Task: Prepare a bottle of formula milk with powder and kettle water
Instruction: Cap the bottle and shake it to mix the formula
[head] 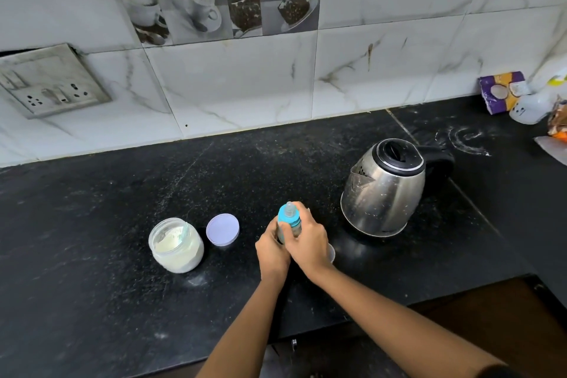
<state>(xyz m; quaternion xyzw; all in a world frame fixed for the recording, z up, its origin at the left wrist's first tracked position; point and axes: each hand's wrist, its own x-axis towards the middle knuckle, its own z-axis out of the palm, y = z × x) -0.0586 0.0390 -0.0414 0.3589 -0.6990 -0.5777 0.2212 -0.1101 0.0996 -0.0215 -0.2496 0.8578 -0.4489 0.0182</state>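
A small baby bottle (288, 216) with a blue collar and clear teat stands upright on the black counter (92, 224). My left hand (271, 250) wraps its lower body from the left. My right hand (306, 241) grips it around the collar from the right. An open jar of white formula powder (175, 245), with a clear scoop inside, sits to the left. Its lilac lid (222, 229) lies flat beside it. A steel kettle (383, 189) with a black lid stands to the right, spout toward the bottle.
A clear cap (331, 253) peeks out behind my right wrist. Packets and a white container (529, 107) crowd the far right corner. White powder smears (466, 141) mark the counter behind the kettle. A wall socket (52, 83) is at left. The counter edge runs near my forearms.
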